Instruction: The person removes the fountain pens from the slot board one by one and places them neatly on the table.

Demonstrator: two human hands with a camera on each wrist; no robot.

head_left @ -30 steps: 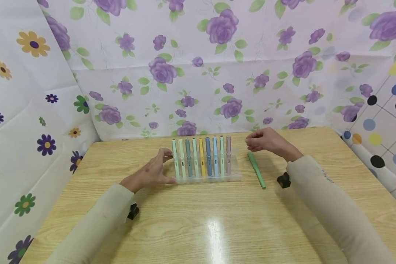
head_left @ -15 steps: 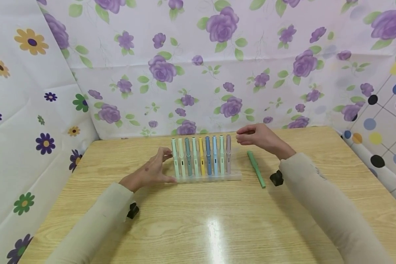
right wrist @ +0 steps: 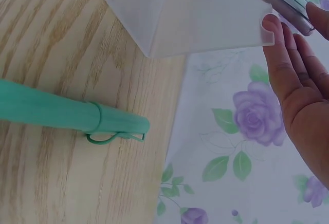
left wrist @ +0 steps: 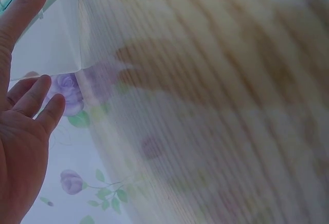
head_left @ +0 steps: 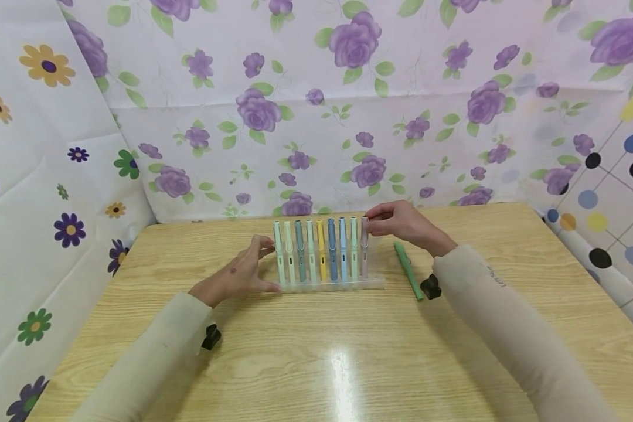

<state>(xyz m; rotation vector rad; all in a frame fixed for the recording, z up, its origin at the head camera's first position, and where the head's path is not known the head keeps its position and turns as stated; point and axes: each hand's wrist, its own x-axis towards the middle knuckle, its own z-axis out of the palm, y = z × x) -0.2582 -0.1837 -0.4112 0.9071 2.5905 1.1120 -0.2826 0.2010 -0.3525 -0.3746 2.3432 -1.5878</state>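
A clear pen stand holds a row of upright capped pens, with a mauve pen at its right end. Around the stand's left end, my left hand holds it, thumb at the front and fingers behind. My right hand has reached the top of the mauve pen. In the right wrist view, thumb and straight fingers lie on either side of this pen's cap, the fingers by the stand's edge; a firm pinch does not show. A green pen lies on the table right of the stand.
The wood-grain table meets a flowered cloth hung close behind the stand. Another patterned cloth borders the left side, and a dotted one the right.
My right hand has moved left, from above the green pen to the top of the mauve pen. My left hand and the stand have stayed in place.
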